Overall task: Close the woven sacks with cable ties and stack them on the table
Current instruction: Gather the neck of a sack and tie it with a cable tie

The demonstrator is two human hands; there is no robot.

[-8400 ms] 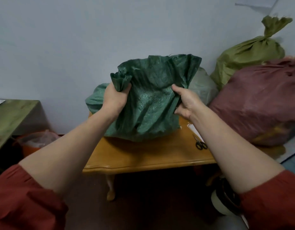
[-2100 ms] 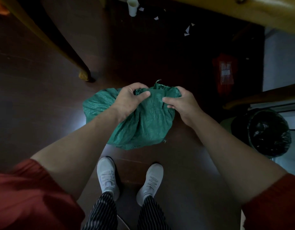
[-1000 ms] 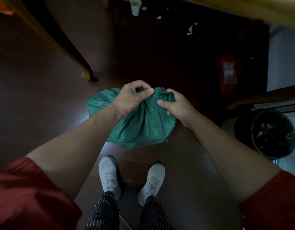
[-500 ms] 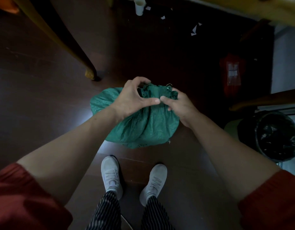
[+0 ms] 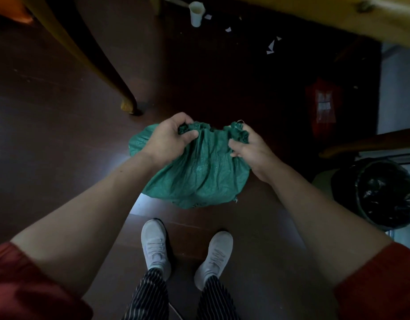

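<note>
1. The crumpled green woven sack (image 5: pixel 199 172) sits on the dark wooden floor (image 5: pixel 61 135), in front of the white shoes (image 5: pixel 156 245)
2. The left hand (image 5: pixel 169 139) and the right hand (image 5: pixel 250 146) each clutch its gathered mouth (fingertips buried in folds)
3. The wooden table (image 5: pixel 338 17) is cut off at the top edge

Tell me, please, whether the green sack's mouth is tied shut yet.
Not tied: the left hand and right hand grip the sack at its gathered mouth, hands apart, and nothing visibly binds it.

Single head-worn view looks steeply down, close over floor (image 5: pixel 61 146) and shoes (image 5: pixel 156 245).
</note>
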